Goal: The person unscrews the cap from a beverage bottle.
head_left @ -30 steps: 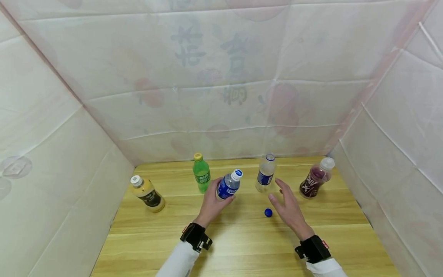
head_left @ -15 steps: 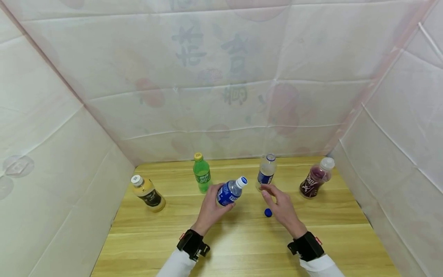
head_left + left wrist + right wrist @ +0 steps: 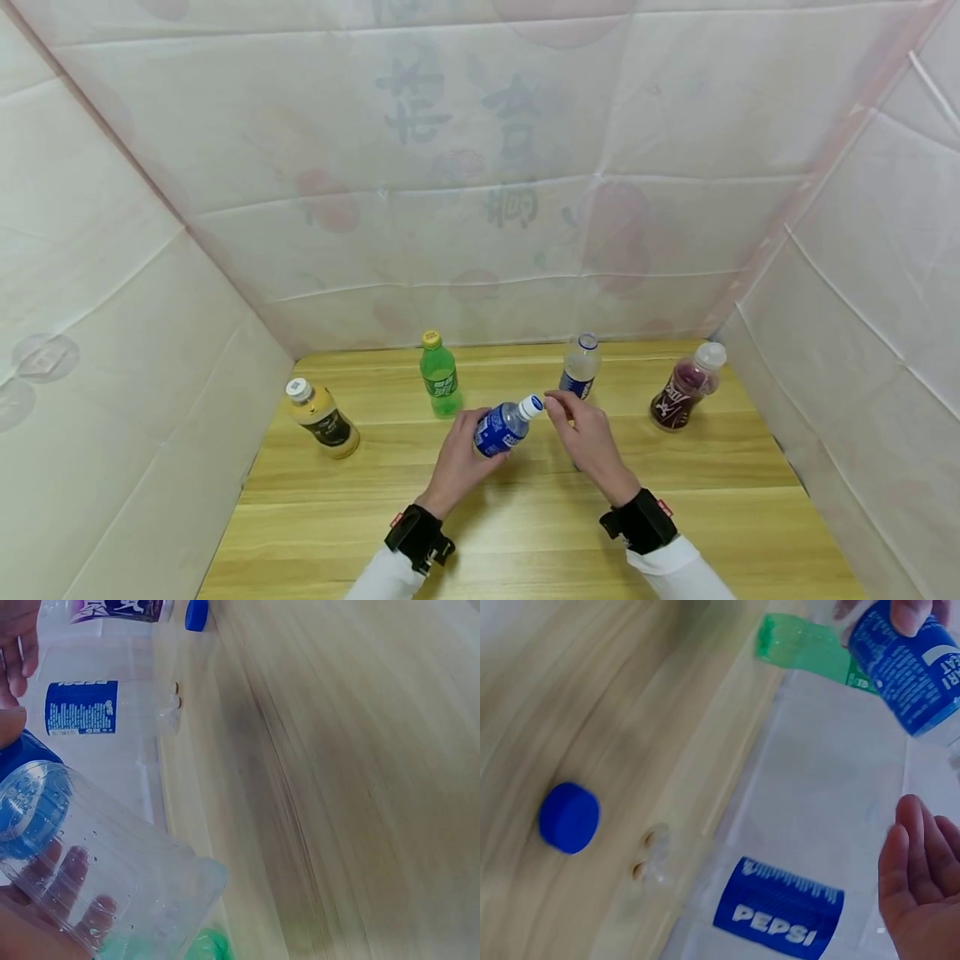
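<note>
My left hand (image 3: 457,458) grips a clear plastic drink bottle (image 3: 501,429) with a blue label, tilted so its white cap (image 3: 531,407) points right. Water drops cling inside its base in the left wrist view. My right hand (image 3: 592,437) has its fingertips right by that cap, fingers loosely bent and relaxed in the right wrist view. Behind it stands an uncapped clear Pepsi bottle (image 3: 581,365). A loose blue bottle cap (image 3: 569,817) lies on the table, mostly hidden behind my right hand in the head view.
On the wooden table (image 3: 360,525) stand a green bottle (image 3: 439,379) at the back, a yellow drink bottle (image 3: 324,421) at left and a purple drink bottle (image 3: 682,392) at right. Cloth walls (image 3: 450,208) close off the back and both sides.
My right hand has moved left from beside the Pepsi bottle to the white cap. The bottle in my left hand has tipped further right, towards my right hand.
</note>
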`<state>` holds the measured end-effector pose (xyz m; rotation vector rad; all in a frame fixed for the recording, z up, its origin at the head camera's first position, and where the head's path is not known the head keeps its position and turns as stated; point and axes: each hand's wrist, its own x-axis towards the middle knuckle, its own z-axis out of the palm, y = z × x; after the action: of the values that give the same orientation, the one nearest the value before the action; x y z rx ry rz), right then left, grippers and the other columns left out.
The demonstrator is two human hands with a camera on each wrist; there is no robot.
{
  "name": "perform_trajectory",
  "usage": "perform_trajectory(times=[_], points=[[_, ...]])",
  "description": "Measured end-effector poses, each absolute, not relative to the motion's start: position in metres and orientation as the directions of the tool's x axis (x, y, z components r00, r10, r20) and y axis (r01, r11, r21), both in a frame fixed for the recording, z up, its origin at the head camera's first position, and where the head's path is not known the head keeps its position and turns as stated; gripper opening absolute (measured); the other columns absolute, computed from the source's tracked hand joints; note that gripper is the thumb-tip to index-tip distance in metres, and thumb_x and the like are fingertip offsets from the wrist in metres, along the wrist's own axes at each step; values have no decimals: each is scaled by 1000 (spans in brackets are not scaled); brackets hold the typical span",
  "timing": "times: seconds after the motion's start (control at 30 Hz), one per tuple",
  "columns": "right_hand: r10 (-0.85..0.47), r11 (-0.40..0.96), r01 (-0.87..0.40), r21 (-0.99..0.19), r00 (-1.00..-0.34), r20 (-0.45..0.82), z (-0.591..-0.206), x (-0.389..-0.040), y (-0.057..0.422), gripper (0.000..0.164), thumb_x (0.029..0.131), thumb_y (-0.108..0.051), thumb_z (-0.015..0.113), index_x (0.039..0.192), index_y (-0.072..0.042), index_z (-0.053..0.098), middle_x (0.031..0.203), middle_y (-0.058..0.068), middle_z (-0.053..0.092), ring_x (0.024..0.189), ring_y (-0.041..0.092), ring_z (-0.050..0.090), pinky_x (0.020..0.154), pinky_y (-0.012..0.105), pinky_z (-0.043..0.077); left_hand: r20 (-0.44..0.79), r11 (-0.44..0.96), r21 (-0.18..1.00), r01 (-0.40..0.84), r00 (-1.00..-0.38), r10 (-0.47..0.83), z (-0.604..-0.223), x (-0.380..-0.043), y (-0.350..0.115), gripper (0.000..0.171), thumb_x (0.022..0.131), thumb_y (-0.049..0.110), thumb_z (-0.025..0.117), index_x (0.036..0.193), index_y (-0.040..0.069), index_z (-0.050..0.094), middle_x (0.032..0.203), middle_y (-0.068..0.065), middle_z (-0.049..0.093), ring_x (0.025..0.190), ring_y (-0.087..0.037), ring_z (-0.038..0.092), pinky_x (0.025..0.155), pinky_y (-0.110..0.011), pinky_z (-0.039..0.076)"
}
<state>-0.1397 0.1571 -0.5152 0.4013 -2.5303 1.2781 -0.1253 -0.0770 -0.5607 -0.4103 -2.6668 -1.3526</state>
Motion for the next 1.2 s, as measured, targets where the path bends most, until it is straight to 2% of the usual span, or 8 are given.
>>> perform_trajectory(times=[0.23, 0.5, 0.73, 0.97, 1.2], points=[[-117, 587, -350, -730, -929, 351, -509, -144, 143, 36, 106, -34, 60, 120, -4, 72, 96, -1, 71, 82, 11, 62, 72, 31, 55, 234, 572, 764, 297, -955, 182, -562, -124, -75, 76, 78, 22, 92, 141, 7, 53, 127, -11, 56, 113, -30, 61, 96, -51, 55], [-80, 625, -320, -712, -934, 349, -505, -145, 135, 35, 98, -40, 71, 106, -6, 73, 88, 0, 67, 77, 12, 59, 67, 30, 52, 205, 596, 758, 266, -964, 170, -564, -122, -73, 75, 80, 25, 91, 142, 11, 52, 129, -10, 56, 115, -29, 60, 98, -50, 54], [-77, 630, -312, -711, -936, 342, -505, -145, 133, 38, 97, -43, 72, 108, -6, 72, 86, -2, 66, 76, 12, 58, 66, 30, 51, 209, 592, 760, 266, -964, 165, -564, -121, -73, 74, 79, 24, 91, 141, 10, 53, 128, -10, 56, 113, -29, 61, 97, -49, 54], [-95, 634, -325, -702, -933, 346, -505, -145, 132, 34, 98, -42, 71, 103, -8, 70, 74, -6, 56, 64, 10, 51, 57, 26, 44, 225, 584, 758, 290, -957, 183, -564, -121, -73, 75, 80, 23, 91, 141, 5, 52, 130, -13, 60, 114, -30, 62, 96, -50, 55], [-147, 626, -382, -680, -914, 378, -505, -146, 132, 27, 97, -35, 74, 98, -9, 70, 73, -8, 55, 63, 7, 50, 56, 23, 44, 196, 541, 792, 282, -957, 212, -566, -119, -76, 78, 81, 22, 89, 144, 3, 49, 130, -18, 64, 113, -32, 65, 93, -51, 56]])
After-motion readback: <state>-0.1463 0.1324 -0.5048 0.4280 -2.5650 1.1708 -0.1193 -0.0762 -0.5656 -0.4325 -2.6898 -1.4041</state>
